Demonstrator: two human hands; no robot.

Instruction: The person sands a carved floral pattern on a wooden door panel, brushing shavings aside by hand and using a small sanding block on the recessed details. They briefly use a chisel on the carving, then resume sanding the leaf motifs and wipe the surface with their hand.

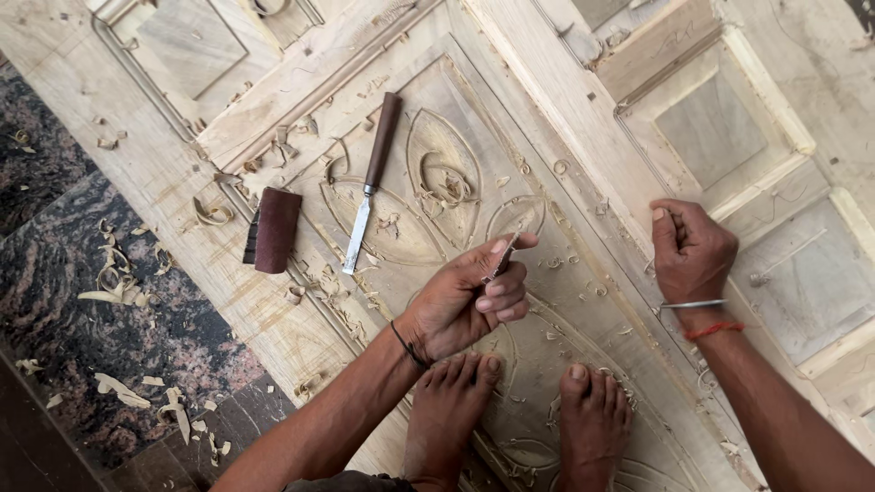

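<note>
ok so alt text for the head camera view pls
Seen from above, a person's left hand holds a small chisel against a carved wooden door panel, the right hand closed in a fist nearby. A second chisel, a dark block and wood shavings lie around.

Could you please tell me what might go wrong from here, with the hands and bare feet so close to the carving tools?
The left hand holds a small chisel just above the bare feet on the carved panel; a slip could cut a toe. The spare chisel lies loose on the panel, so it might be knocked or stepped on. Loose shavings could hide the carved lines.
</note>
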